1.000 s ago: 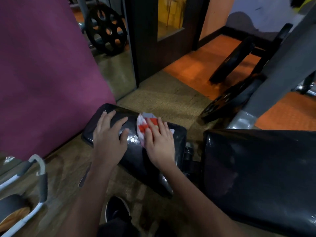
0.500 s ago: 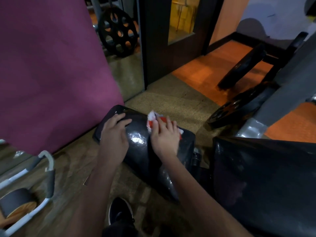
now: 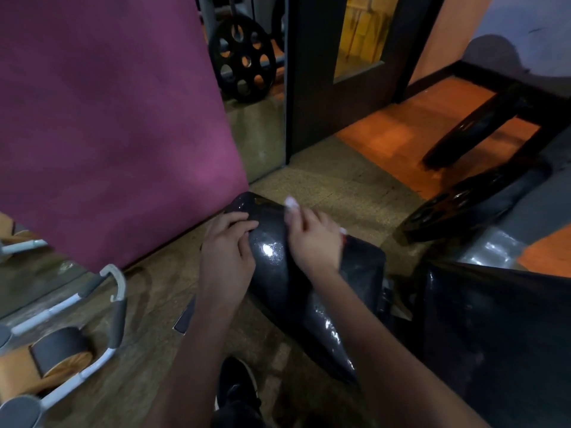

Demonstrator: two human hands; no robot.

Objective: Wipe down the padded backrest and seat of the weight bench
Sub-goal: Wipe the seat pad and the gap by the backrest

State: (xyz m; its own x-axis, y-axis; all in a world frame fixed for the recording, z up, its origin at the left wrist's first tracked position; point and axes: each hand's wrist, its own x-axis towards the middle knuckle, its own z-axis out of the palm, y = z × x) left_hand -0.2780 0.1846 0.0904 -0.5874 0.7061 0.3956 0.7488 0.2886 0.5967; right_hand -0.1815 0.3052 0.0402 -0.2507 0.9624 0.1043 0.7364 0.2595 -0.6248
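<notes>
The bench's small black padded seat (image 3: 312, 291) lies in the middle of the view, shiny and wet-looking. A larger black backrest pad (image 3: 494, 329) fills the lower right. My right hand (image 3: 313, 239) presses a white and red cloth (image 3: 291, 202) flat on the seat's far part; only the cloth's edges show past my fingers. My left hand (image 3: 227, 251) rests on the seat's left end, fingers curled over its edge, with nothing in it.
A maroon wall panel (image 3: 117, 118) stands at the left. Black weight plates (image 3: 244, 64) lean behind it, and others (image 3: 457, 208) lie on the orange floor at the right. A white-framed machine (image 3: 92, 304) is at the lower left. My shoe (image 3: 236, 387) is below.
My right hand has slid the cloth toward the seat's far left end, closer to my left hand, and the cloth is more covered by my fingers. The view has shifted right.
</notes>
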